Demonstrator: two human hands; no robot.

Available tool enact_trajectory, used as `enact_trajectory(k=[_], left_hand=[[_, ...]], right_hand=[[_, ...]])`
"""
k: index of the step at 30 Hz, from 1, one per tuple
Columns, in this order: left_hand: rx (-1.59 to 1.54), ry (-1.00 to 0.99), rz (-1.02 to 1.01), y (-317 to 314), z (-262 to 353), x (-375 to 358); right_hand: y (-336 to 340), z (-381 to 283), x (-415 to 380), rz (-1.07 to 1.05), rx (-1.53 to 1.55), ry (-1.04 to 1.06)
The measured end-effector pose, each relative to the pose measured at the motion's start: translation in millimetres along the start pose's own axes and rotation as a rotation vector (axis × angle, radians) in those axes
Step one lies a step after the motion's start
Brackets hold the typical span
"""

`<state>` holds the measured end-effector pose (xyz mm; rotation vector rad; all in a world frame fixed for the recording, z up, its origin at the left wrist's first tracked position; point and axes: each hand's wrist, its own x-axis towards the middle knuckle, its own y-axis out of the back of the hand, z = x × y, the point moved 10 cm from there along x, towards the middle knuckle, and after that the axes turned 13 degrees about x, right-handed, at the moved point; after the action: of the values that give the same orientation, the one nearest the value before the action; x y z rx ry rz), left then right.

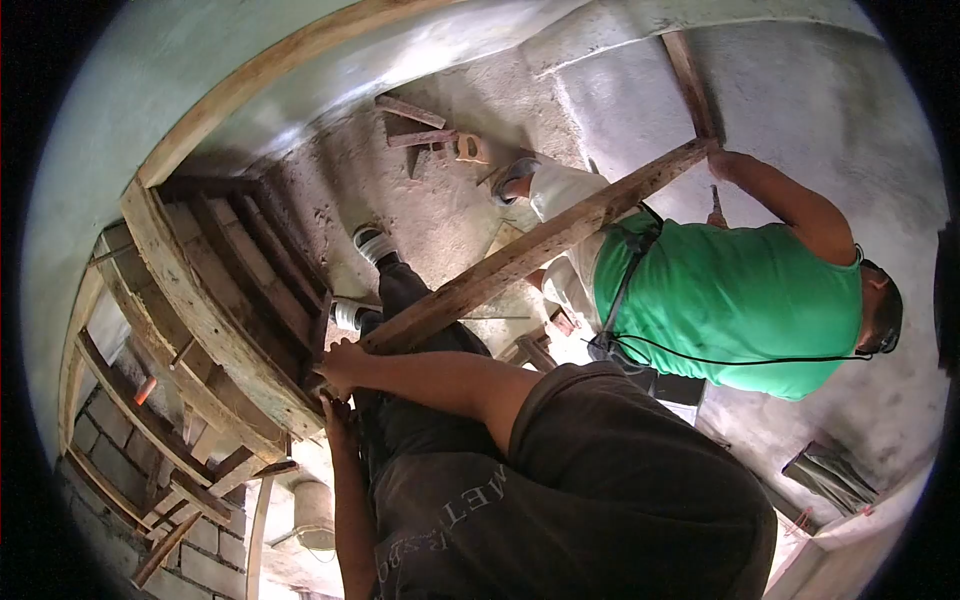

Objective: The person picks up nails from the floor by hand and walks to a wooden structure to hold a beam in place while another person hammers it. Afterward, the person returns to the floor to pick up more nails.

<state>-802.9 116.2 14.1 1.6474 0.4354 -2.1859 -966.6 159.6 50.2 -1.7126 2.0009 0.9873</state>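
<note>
A long wooden beam (520,262) slants from the near left up to the far right. My right hand (346,366) is closed round its near end, beside the edge of the wooden stair frame (215,310). Just below it, my left hand (340,415) has its fingers curled close to the beam's end and the frame; what they grip is hidden. At the far end, a co-worker in a green shirt (735,300) has one raised hand (732,165) on the beam, where it meets an upright timber (690,85) at the wall.
On the floor at the back lie a handsaw (470,149) and several wood offcuts (418,138). A bucket (314,515) stands below at the lower left, near a concrete block wall (205,570). Dark cloth (830,478) lies at the right. A cord hangs along the co-worker's back.
</note>
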Motion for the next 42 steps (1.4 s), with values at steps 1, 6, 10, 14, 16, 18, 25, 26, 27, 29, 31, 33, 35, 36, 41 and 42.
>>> enact_trajectory(k=[1, 6, 10, 14, 16, 18, 25, 26, 27, 29, 31, 33, 35, 36, 41, 42], left_hand=[[-0.004, 0.002, 0.003, 6.0, -3.4, 2.5], [-0.134, -0.052, -0.202, -5.5, -4.8, 12.5], [-0.162, -0.041, -0.214, -9.7, -3.8, 8.7], [-0.111, -0.080, -0.131, 2.7, -5.1, 16.0], [-0.076, -0.074, -0.137, 11.1, -13.0, 26.7], [-0.152, -0.063, -0.286, 11.5, -20.5, 30.1], [-0.005, -0.038, -0.162, -17.4, 9.2, -6.5], [0.026, 0.016, -0.070, -10.5, 10.8, -12.7], [-0.021, 0.076, -0.010, -12.8, 17.4, -26.2], [-0.025, 0.032, -0.025, -7.5, 13.4, -17.5], [-0.079, 0.030, -0.043, -18.9, 21.4, -21.5], [-0.172, 0.061, -0.044, -9.6, 10.8, -15.3], [-0.202, 0.050, -0.046, -16.5, 19.4, -19.8], [-0.201, 0.054, -0.044, -11.0, 11.8, -13.6], [-0.187, 0.025, 0.006, -3.3, 5.4, -4.4], [-0.186, 0.026, 0.008, -2.8, 8.0, -6.8]], right_hand=[[-2.4, 1.4, 1.4, 0.011, -0.001, -0.010], [-7.9, 6.8, 9.1, 0.064, -0.014, -0.029], [-2.4, 2.6, 3.0, 0.059, -0.020, -0.005], [1.4, -1.4, 1.4, 0.060, 0.008, -0.003], [-10.1, 6.6, 7.5, -0.064, 0.026, -0.095], [-4.8, 3.0, 3.0, -0.058, 0.014, -0.045], [4.7, -16.7, -5.4, -0.032, 0.000, 0.127], [5.6, -14.3, -2.3, 0.005, -0.048, 0.144], [2.3, -13.6, 1.8, 0.045, -0.090, 0.150], [5.6, -11.4, -1.9, -0.060, -0.045, 0.076], [6.7, -9.6, -1.1, -0.042, -0.044, 0.091], [6.7, -11.0, -1.5, -0.002, -0.043, 0.089], [5.6, -10.6, 0.6, 0.004, -0.060, 0.092], [5.9, -10.4, -1.3, -0.008, -0.025, 0.071], [6.7, -8.5, -0.7, -0.004, 0.010, 0.068], [6.7, -8.6, -0.2, 0.008, -0.001, 0.074]])
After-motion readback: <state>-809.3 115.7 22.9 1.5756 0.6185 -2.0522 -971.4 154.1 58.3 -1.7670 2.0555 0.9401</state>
